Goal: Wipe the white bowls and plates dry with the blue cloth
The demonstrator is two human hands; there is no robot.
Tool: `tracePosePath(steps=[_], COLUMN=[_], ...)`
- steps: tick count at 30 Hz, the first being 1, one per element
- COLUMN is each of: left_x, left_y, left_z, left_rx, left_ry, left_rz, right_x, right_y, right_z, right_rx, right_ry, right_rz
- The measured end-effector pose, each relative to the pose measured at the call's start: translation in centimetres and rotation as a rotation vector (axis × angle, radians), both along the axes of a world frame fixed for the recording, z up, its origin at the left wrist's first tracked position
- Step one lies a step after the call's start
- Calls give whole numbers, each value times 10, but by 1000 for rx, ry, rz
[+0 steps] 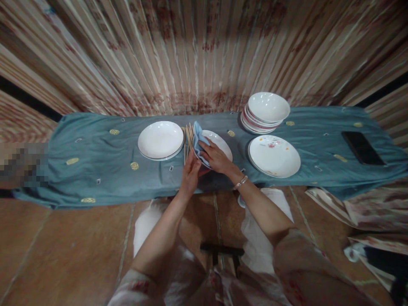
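Note:
A white plate (221, 143) is at the middle of the table, tilted a little, with its near left rim in the grip of my left hand (190, 175). My right hand (216, 157) is closed on a folded light blue cloth (198, 135) and presses it against the plate's left side. A bracelet circles my right wrist. Just left of the cloth lie several wooden chopsticks (188, 137), partly hidden by the plate and my left hand. Further left sits a short stack of white plates (161, 139).
On the right stand stacked white bowls (268, 107) with red-marked sides and, nearer me, stacked flower-patterned plates (274, 156). A black phone (362, 147) lies at the right end. A blue-green patterned cloth (105, 170) covers the narrow table. Pleated curtains (191, 55) hang behind.

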State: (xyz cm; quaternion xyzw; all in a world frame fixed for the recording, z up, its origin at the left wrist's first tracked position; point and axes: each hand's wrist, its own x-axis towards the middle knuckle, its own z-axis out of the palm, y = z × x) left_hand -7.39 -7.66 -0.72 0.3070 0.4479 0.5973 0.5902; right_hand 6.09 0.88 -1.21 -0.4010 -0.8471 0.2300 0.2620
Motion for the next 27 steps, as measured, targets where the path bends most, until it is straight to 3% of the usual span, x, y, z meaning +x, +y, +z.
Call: tracePosePath(steps=[13,19,27], left_x=[3,2,1], left_y=[-1,-1,1], left_z=[4,10,9], left_rx=[30,17,10], left_ry=[39,54,59], left_rz=[-38,-64,-59], right_x=[-5,11,37], right_y=[-12,-10,-20], right_z=[12,9,9], right_rx=[-160,-105,-59], right_ry=[-267,-349,-428], right_rz=[-183,-261,-222])
